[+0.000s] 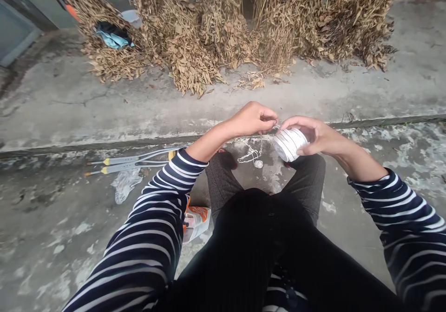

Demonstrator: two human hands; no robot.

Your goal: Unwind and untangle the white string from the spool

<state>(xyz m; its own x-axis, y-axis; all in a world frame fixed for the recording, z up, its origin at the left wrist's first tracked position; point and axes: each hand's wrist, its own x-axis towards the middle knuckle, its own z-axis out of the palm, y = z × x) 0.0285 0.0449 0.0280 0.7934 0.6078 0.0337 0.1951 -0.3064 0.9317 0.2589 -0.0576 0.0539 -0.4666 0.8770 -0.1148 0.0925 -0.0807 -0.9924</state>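
My right hand [313,135] grips a thick white roll of cord or ribbon [291,144] with thin dark lines around it, held above the ground between my knees. The thumb is on its near side and the fingers lie over the top. Just left of the roll, my left hand [256,117] is closed in a pinch on a short strand [277,126] that leads to the roll. On the concrete below, a tangled white string [249,155] lies beside a small round white coil [258,164].
Dried leafy plant stalks [195,42] lean along the wall on a raised concrete ledge [139,112]. A pair of grey crutches [125,163], a crumpled clear plastic bag [126,184] and an orange-and-white bag [198,221] lie to my left. A black-and-blue cloth [113,35] rests among the stalks.
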